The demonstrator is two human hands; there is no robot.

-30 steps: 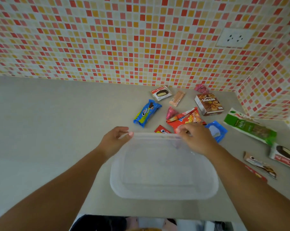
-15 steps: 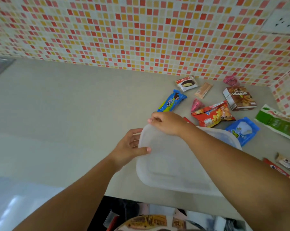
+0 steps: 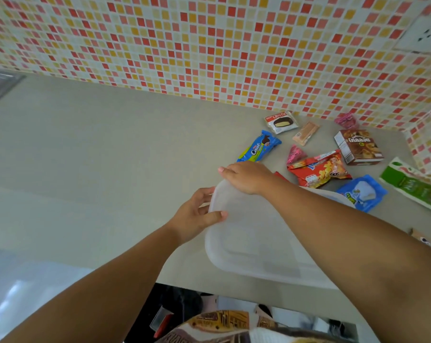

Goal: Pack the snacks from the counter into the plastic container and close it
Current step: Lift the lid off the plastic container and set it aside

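Head view: a translucent plastic container [image 3: 254, 243] sits lidded on the table [image 3: 98, 169], near its front edge.
Container axis: the long side runs from near-right to far-left, toward the left hand.
Left hand [image 3: 197, 216]: at the container's left end, thumb laid on the lid, fingers curled under the rim, so this grip pinches the lid edge.
Right hand [image 3: 246, 175]: at the far left corner, palm down, fingertips hooked over the corner; it seems to hold the lid there, though the fingertips are hidden.
Arm pose: the right forearm crosses over the container from the right; the left comes in from below left.
Key relation: both hands sit at the same left end, so the lid would likely peel up from there.
Snacks: still loose on the table beyond and right of the container, among them a blue cookie pack [image 3: 259, 146], a red chip bag [image 3: 318, 170] and a brown box [image 3: 359, 147].
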